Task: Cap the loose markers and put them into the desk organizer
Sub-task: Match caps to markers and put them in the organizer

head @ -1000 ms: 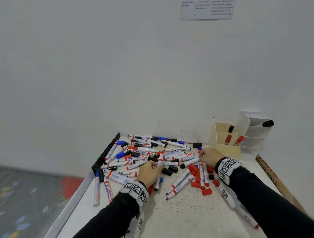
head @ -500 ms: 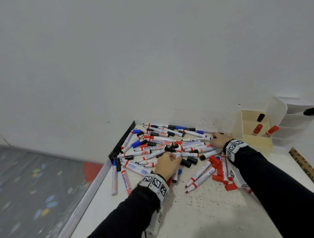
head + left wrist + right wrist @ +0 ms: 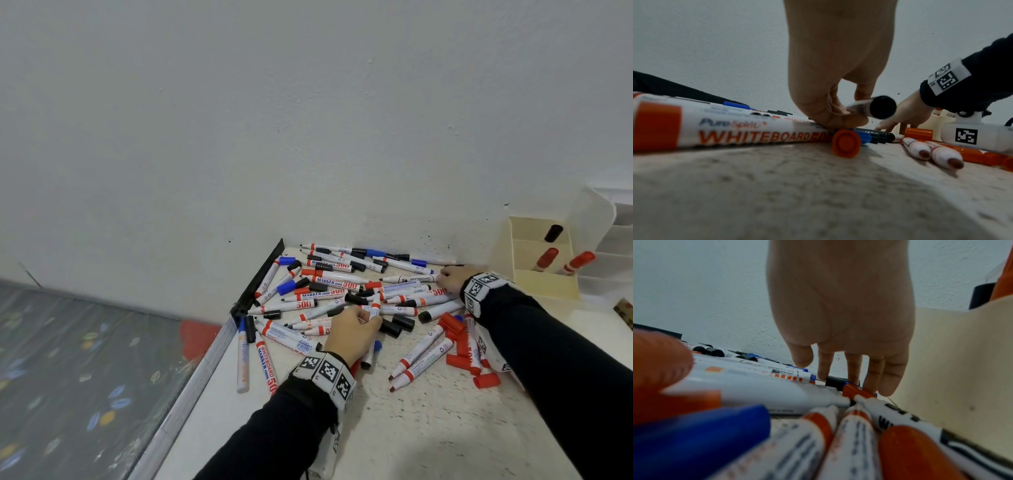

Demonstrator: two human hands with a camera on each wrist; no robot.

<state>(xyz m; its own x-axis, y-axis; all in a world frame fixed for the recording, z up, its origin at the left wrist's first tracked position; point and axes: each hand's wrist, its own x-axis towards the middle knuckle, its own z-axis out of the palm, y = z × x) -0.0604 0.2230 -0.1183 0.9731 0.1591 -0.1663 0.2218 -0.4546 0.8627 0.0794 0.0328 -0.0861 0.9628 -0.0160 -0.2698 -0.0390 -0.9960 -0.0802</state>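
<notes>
We are working at a speckled white table (image 3: 428,428) pushed into a corner against a plain wall (image 3: 308,120), with a black strip (image 3: 260,277) lining its left edge and a patterned floor (image 3: 68,359) lying beyond. The near half of the table is lying bare, giving us open room, while the far half is crowded by the marker pile (image 3: 342,291), most barrels lying roughly left-to-right, a few pointing toward us. The cream desk organizer (image 3: 544,284) is standing at the far right, just beside the pile, with two red-capped markers and a black-capped one standing in it. Loose red caps (image 3: 462,356) and black caps (image 3: 397,323) are lying between our arms. Our left hand (image 3: 352,332) is sitting on the middle of the pile, fingers (image 3: 838,120) curled and pinching a marker with a black end (image 3: 882,107), its long axis pointing back toward the wrist. Our right hand (image 3: 454,277) is reaching to the wall edge, fingers (image 3: 871,374) straight and spread, tips touching markers there.
</notes>
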